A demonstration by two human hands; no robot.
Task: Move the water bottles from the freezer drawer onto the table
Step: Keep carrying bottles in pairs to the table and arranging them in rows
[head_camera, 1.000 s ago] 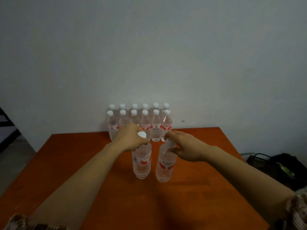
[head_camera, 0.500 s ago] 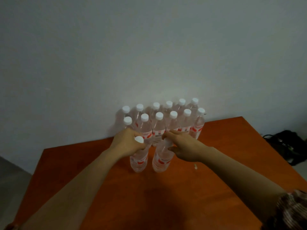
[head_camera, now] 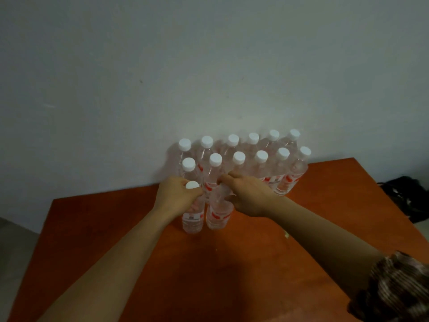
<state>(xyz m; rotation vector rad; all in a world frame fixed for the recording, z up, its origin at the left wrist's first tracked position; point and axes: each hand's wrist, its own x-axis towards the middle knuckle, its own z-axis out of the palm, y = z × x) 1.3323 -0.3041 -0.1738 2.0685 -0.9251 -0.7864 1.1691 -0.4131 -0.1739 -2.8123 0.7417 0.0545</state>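
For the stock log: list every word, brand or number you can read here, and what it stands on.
No text is legible.
Label on the left front bottle: red and white, print blurred.
Label on the right front bottle: red marks, blurred.
Labels on the bottles by the wall: too small and blurred.

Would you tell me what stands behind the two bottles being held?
Two rows of six capped bottles stand against the wall. The left hand, right hand and held bottles hide some lower parts.
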